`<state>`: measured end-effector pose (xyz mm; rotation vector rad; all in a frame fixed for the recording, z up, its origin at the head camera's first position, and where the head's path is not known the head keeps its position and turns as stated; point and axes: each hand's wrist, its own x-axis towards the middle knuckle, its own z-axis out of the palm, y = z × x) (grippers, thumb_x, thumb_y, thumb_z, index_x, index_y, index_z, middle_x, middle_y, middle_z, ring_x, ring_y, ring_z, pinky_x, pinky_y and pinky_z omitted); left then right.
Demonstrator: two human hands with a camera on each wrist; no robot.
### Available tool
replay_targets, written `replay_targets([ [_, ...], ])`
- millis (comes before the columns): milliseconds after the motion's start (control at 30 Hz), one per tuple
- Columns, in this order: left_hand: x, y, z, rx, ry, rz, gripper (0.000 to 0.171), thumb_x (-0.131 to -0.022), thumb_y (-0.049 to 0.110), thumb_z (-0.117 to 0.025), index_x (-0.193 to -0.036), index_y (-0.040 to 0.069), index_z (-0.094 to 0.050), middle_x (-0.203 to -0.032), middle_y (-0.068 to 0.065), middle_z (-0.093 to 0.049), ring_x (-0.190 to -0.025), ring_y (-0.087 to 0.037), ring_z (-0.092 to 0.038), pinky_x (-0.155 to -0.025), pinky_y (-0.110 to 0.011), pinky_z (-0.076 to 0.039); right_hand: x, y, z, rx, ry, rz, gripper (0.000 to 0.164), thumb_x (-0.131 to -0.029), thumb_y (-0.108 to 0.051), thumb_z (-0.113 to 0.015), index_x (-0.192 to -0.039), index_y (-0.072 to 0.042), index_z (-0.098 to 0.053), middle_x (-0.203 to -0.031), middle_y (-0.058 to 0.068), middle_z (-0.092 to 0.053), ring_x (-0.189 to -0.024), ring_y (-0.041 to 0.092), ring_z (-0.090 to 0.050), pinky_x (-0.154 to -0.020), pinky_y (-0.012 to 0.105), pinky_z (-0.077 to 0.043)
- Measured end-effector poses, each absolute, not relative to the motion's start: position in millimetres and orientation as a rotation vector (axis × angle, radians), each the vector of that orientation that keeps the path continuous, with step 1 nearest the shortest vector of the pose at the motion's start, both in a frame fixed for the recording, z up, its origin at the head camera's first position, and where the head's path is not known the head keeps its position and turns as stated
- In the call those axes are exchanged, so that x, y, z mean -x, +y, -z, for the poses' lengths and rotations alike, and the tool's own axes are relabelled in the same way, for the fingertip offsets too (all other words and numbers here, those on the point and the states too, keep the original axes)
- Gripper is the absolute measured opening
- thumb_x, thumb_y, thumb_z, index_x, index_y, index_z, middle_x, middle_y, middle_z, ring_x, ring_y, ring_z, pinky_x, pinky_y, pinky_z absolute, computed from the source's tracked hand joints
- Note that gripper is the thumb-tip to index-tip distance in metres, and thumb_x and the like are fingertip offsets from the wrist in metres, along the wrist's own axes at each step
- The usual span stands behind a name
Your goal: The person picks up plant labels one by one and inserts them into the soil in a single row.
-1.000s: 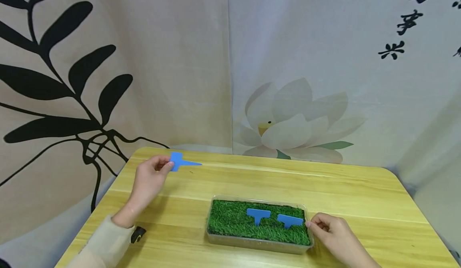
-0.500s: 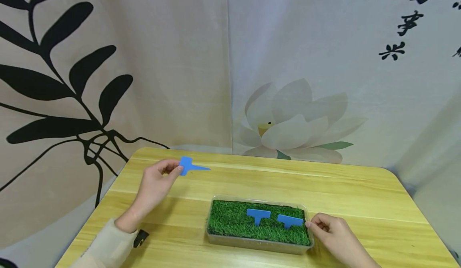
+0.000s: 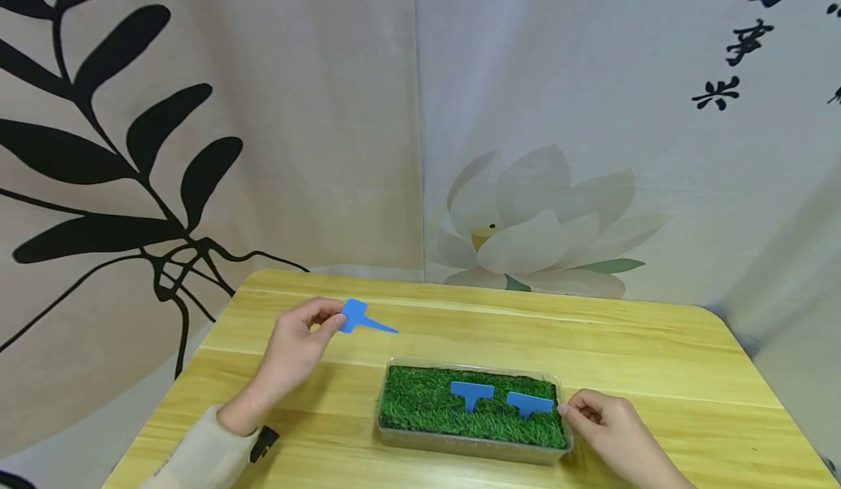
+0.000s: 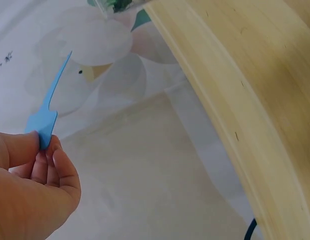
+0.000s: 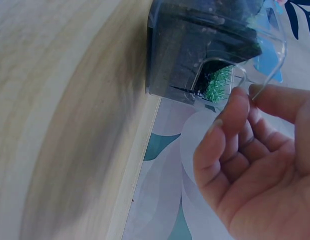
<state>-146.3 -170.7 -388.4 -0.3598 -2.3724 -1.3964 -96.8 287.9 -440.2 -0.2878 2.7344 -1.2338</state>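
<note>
Between thumb and fingers, my left hand (image 3: 296, 343) pinches a blue T-shaped plant label (image 3: 355, 316) by its broad head. The label is in the air over the table, left of the box, its pointed stem aimed right and slightly down in the head view. In the left wrist view the label (image 4: 43, 122) points its stem upward. My right hand (image 3: 609, 427) pinches the right rim of a clear plastic box (image 3: 460, 449) filled with green artificial grass (image 3: 420, 401). Two more blue plant labels stand in the grass: one near the middle (image 3: 471, 393), the other (image 3: 529, 403) near the right end.
The box rests on a light wooden table (image 3: 670, 372), near its front. Behind the table hangs a pale curtain (image 3: 328, 146) printed with dark leaves and a lotus. A black wrist device (image 3: 264, 444) shows at the left sleeve (image 3: 210, 449).
My left hand has moved right and toward the box with the label, whose stem now tilts more downward. The right hand, the box and the two standing labels have kept their places.
</note>
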Motion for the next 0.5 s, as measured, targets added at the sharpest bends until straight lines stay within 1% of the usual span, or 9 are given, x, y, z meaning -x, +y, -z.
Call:
replay_targets([
  [233,143.4,-162.3,394.6,0.467,-2.377,1.37,0.012,-0.098,0.002,-0.072,-0.101,0.012,-0.077,-0.092,0.006,-0.069,-0.082,-0.013,-0.059,-0.074,-0.025,-0.049,96.2,287.7,440.6,0.28,2.715,1.259,0.021,-0.103,-0.022,-0.068,-0.085,-0.013,-0.067,-0.067,-0.004,-0.055,-0.057,0.004,-0.043,-0.053,0.025,-0.04],
  [500,140.7,-151.3,400.3,0.549,-2.39,1.366,0.014,-0.096,0.001,-0.072,-0.102,0.013,-0.078,-0.09,0.01,-0.068,-0.081,-0.012,-0.059,-0.072,-0.027,-0.051,97.3,288.7,443.5,0.295,2.73,1.248,0.02,-0.104,-0.021,-0.068,-0.086,-0.013,-0.068,-0.069,-0.004,-0.057,-0.057,0.004,-0.043,-0.053,0.025,-0.04],
])
